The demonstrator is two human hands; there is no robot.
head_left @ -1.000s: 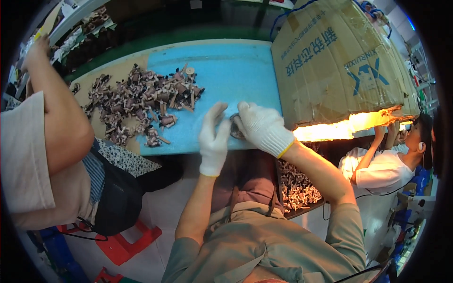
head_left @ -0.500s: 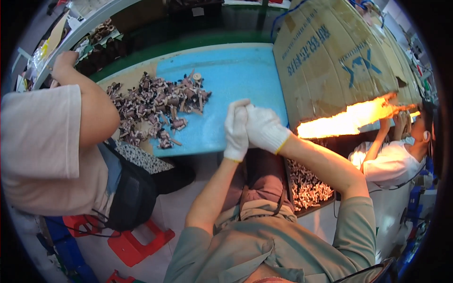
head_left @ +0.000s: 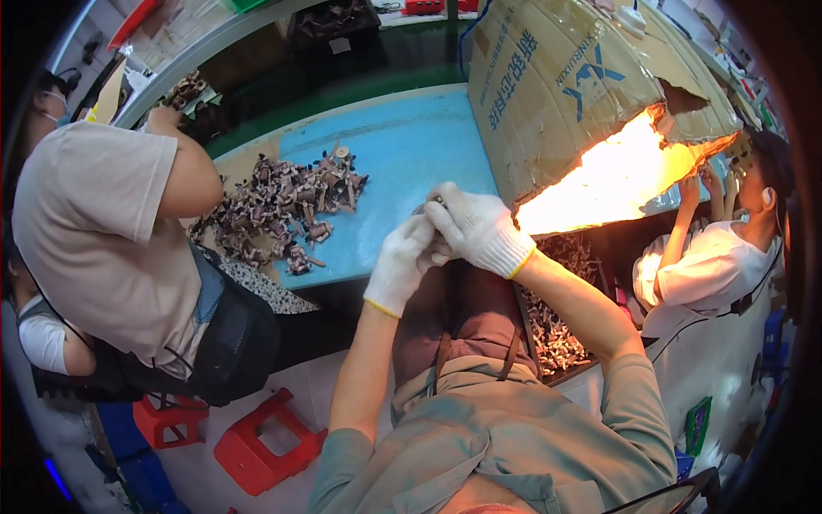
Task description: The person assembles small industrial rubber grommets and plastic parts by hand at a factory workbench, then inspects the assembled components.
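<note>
Both my hands wear white knit gloves with yellow cuff edges and meet over the near edge of a blue mat (head_left: 411, 146). My left hand (head_left: 402, 261) has its fingers bent inward against the right one. My right hand (head_left: 481, 230) pinches from above, thumb and fingertips together. Something small and dark shows between the fingertips, too small to name. To the left of my hands lies a heap of small brown and black figure-like parts (head_left: 300, 197), apart from the gloves.
A cardboard box (head_left: 548, 103) stands at the right, its torn lower edge glaring orange-white close to my right wrist. Below, a dark tray (head_left: 556, 377) holds many small parts. Co-workers sit at left and right. Red stools (head_left: 265, 445) stand on the floor.
My hands were clasped together; now they have separated slightly, with the fingertips pinching. The left hand has moved left and down. My view has shifted, and the left co-worker's body has moved.
</note>
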